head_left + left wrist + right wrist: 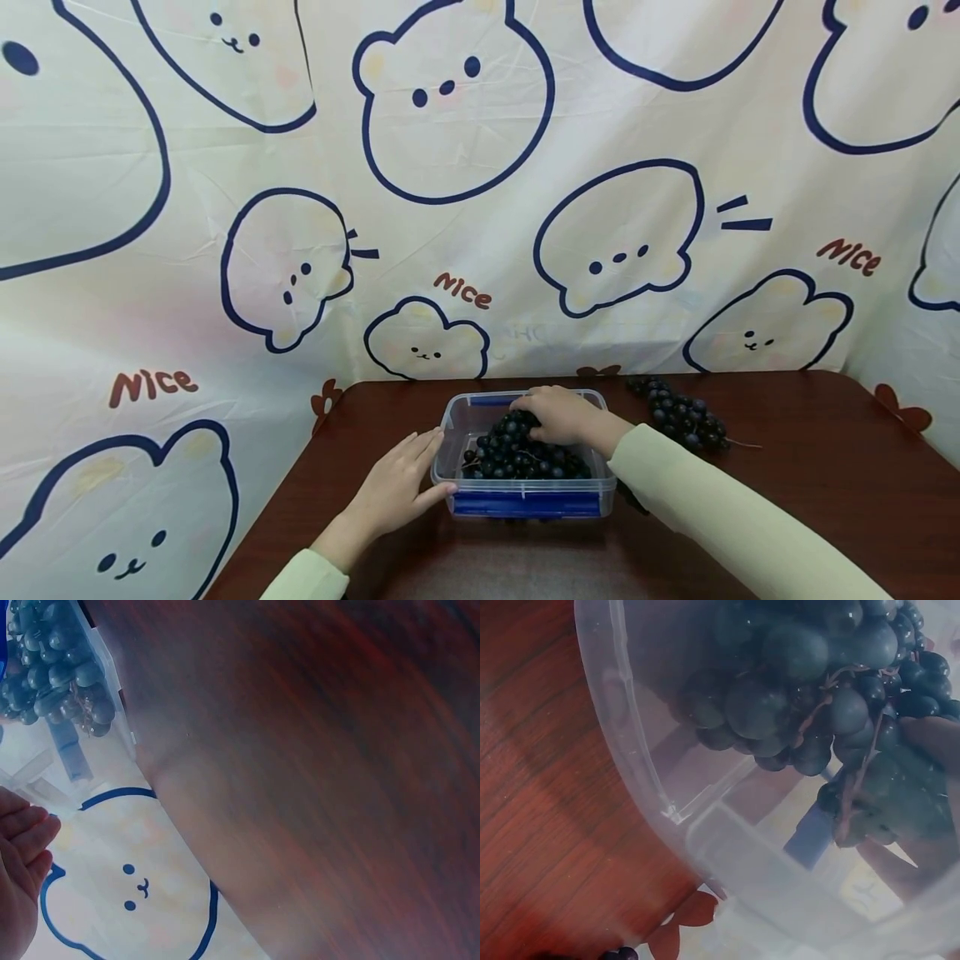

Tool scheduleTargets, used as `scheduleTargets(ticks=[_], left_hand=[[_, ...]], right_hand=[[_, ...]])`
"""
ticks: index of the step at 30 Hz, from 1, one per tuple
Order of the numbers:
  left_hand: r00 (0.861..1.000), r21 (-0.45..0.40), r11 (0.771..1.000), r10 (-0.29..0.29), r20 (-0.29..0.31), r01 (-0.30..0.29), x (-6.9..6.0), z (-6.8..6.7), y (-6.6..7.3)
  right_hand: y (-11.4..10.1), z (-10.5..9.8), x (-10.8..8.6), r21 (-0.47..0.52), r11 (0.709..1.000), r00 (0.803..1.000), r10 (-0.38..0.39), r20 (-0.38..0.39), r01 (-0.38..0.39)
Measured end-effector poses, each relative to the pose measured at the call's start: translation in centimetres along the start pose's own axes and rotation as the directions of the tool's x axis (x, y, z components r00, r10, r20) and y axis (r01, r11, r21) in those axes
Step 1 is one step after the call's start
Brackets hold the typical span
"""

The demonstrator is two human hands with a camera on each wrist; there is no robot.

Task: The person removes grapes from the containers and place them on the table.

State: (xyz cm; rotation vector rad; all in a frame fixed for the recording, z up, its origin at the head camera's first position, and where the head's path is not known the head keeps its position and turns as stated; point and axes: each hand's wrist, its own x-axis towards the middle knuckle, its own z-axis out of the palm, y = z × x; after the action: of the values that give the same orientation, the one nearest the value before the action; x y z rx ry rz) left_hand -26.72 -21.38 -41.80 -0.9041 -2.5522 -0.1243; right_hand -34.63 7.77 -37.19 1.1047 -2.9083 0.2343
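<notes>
A clear plastic box [525, 485] with blue clips stands on the table. Dark grapes [502, 454] in bunches lie inside it, mostly toward the front. My right hand [562, 414] reaches over the box's right side and grips a bunch of the grapes with curled fingers. Through the cloudy wall in the right wrist view, the grapes [780, 712] and part of the fingers [930, 757] show. My left hand [397, 483], its fingers extended, rests against the box's left side. In the left wrist view its fingertips [34, 829] are beside the box corner.
Another bunch of dark grapes [682, 417] with a thin stem lies on the brown table [795, 467], right of the box. A pale cloth [517, 250] printed with cartoon animals hangs behind the table. Something dark [632, 498] shows beside the box's right front corner, mostly hidden.
</notes>
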Motion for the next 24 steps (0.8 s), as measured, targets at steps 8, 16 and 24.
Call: scheduleTargets(ticks=[8,16,24], left_hand=[[1.0,-0.004,1.0,0.005,-0.004,-0.005,-0.03,0.04,0.01],[1.0,-0.003,1.0,-0.002,-0.001,0.002,-0.07,0.07,0.02],[1.0,0.002,1.0,0.001,-0.008,-0.001,-0.06,0.03,0.04]], right_hand=[[-0.43,-0.3,-0.21,-0.115,0.992,0.997,-0.06,-0.056,0.053],[-0.69,-0.18,-0.62,-0.235,0.966,0.984,-0.134,-0.116,0.103],[-0.3,0.31,-1.02,-0.44,0.874,0.906,-0.342,-0.251,0.208]])
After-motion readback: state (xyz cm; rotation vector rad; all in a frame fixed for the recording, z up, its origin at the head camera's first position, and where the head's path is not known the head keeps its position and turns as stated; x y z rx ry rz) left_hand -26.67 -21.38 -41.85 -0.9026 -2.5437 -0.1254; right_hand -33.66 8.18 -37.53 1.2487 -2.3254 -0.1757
